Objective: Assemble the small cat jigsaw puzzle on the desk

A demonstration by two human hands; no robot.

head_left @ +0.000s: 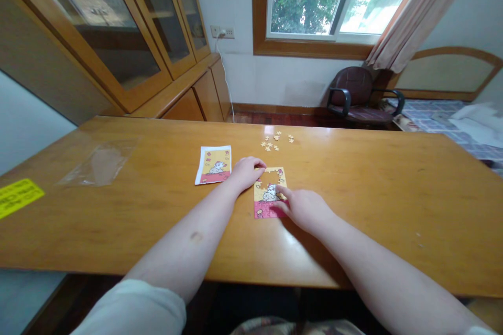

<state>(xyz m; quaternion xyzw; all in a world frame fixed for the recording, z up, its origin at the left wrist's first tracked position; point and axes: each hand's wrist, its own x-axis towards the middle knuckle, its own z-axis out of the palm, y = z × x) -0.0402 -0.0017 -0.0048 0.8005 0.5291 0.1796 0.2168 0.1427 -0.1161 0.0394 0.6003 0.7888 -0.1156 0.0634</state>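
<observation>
A partly assembled jigsaw puzzle (264, 210), yellow above and pink below with a white animal, lies flat on the table. Its upper middle has a gap where bare wood shows. At the puzzle's upper left corner is my left hand (247, 171), its bent fingers and thumb close together on the edge; whether a loose piece is between them is hidden. My right hand (308, 209) comes in from the right, index finger stretched onto the white animal and thumb apart, lower on the pink part. Left of the puzzle lies a printed reference picture (214, 166) with a matching design.
Several loose puzzle pieces (269, 145) lie beyond the puzzle on the wooden table (373, 188). A clear plastic bag (102, 165) and a yellow label (19, 196) are at the left. Behind the table stand a glass-door cabinet (157, 70) and an office chair (359, 94).
</observation>
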